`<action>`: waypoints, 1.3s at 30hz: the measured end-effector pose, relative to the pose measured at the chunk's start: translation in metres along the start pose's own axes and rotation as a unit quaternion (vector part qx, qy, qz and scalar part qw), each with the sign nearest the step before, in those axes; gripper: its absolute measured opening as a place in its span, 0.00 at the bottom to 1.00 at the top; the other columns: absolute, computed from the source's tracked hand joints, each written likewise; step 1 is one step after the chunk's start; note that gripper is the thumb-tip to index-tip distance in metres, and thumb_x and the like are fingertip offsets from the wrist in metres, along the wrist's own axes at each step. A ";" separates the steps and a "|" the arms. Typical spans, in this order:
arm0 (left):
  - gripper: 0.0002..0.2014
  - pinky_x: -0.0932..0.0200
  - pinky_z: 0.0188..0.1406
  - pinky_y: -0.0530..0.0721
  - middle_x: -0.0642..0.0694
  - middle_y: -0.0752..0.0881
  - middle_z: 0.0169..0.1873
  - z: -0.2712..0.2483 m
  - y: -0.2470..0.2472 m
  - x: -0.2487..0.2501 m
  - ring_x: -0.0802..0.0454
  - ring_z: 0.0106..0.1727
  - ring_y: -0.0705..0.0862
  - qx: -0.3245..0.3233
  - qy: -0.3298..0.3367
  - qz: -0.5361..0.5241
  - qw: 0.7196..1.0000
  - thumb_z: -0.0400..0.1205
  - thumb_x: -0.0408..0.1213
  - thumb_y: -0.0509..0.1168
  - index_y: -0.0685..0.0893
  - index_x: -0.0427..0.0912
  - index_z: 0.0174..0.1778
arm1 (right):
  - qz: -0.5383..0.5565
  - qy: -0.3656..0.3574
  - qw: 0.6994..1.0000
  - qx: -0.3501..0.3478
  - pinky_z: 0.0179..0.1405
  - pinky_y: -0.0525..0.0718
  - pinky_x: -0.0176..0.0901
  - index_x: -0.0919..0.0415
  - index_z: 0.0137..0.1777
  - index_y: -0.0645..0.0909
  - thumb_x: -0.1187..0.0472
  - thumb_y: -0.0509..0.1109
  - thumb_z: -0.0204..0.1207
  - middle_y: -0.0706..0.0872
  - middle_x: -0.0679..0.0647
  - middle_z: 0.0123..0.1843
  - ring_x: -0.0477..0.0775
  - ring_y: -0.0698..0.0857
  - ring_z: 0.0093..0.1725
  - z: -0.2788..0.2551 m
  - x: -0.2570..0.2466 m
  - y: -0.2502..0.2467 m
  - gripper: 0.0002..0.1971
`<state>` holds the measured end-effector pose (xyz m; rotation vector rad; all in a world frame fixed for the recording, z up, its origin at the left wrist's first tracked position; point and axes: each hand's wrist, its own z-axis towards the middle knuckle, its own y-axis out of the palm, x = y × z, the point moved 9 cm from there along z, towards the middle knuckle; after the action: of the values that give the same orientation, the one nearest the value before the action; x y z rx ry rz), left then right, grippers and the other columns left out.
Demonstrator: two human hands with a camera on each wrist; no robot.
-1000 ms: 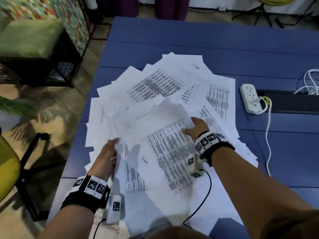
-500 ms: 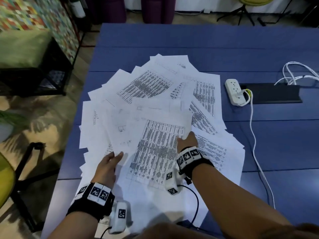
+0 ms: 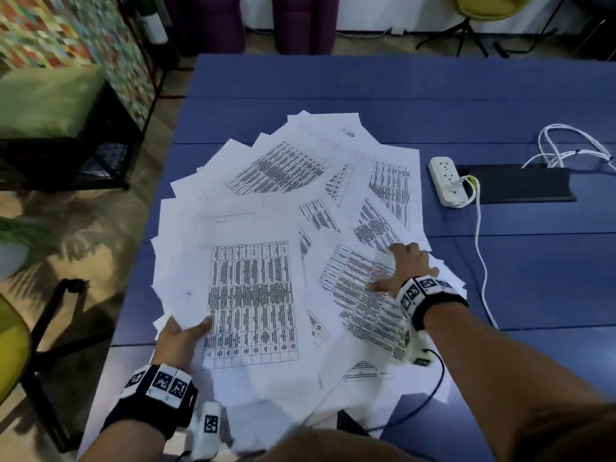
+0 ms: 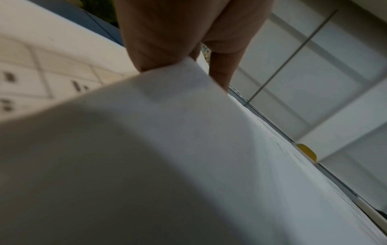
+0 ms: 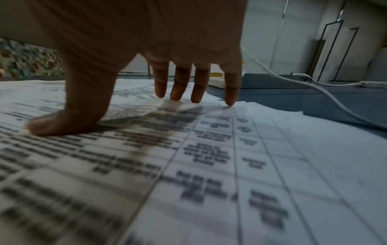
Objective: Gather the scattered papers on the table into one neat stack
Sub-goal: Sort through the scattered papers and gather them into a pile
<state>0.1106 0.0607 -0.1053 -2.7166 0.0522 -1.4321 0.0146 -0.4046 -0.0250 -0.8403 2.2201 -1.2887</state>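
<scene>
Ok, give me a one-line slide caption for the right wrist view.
Right hand spread flat, fingertips and thumb pressing the printed papers on the blue table, white cable trailing beside.

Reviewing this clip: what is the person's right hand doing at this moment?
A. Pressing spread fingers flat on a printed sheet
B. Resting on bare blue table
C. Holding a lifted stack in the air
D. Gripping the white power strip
A: the right hand lies with straight, spread fingers and thumb down on a printed table sheet, while the power strip lies apart, untouched.
</scene>
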 end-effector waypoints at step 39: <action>0.15 0.56 0.48 0.79 0.43 0.85 0.47 -0.010 0.014 0.011 0.46 0.46 0.83 0.007 -0.020 -0.027 0.999 0.80 0.18 0.65 0.80 0.38 0.58 | 0.288 0.076 0.949 -0.101 0.54 0.81 0.46 0.69 0.69 0.72 0.48 0.83 0.62 0.85 0.59 0.58 0.63 0.84 0.57 0.015 -0.061 0.018 0.41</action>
<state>0.1083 0.0452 -0.0914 -2.7550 -0.0327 -1.3859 0.0625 -0.3648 -0.0436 -0.1187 2.4842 -0.8747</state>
